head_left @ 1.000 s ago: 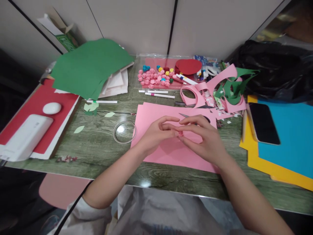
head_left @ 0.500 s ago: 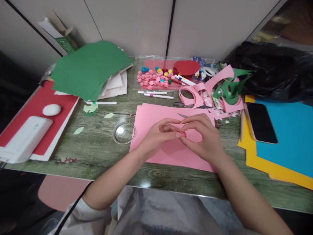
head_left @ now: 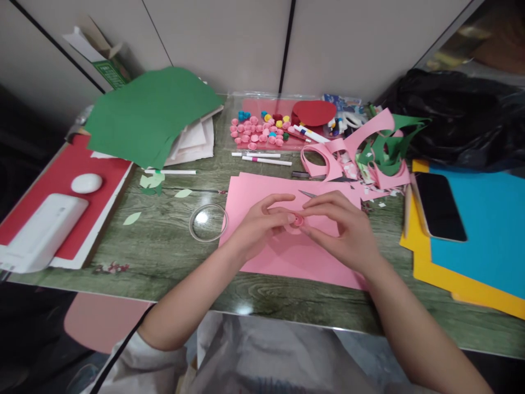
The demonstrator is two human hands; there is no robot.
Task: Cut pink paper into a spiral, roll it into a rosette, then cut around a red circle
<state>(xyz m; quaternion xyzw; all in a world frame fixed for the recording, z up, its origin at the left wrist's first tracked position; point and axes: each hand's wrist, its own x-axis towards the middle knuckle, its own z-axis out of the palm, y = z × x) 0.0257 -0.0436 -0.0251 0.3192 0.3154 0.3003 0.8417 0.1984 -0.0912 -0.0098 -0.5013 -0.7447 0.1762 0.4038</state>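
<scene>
A small rolled pink paper flower (head_left: 296, 220) is held above the pink paper sheets (head_left: 262, 257), its spiral face turned up. My left hand (head_left: 262, 221) pinches it between thumb and fingers, the index finger stretched out above. From the other side, my right hand (head_left: 342, 227) touches the flower's edge with its thumb, its other fingers curved and a little apart. The tip of a pointed metal tool (head_left: 307, 193) shows beside my right fingers; its rest is hidden. A roll of clear tape (head_left: 191, 227) lies on the table left of the pink sheets.
Several small paper rolls (head_left: 252, 134), mostly pink, lie on a plastic sleeve at the back, near pens (head_left: 266, 161). Pink paper offcuts (head_left: 348, 148) lie right of them. A phone (head_left: 441, 208) rests on blue paper (head_left: 484, 230). Green paper (head_left: 151, 109) and a white device (head_left: 49, 230) are left.
The paper roll has moved slightly left and tipped so its spiral shows. My left index finger has lifted, and my right fingers have come apart from the left ones.
</scene>
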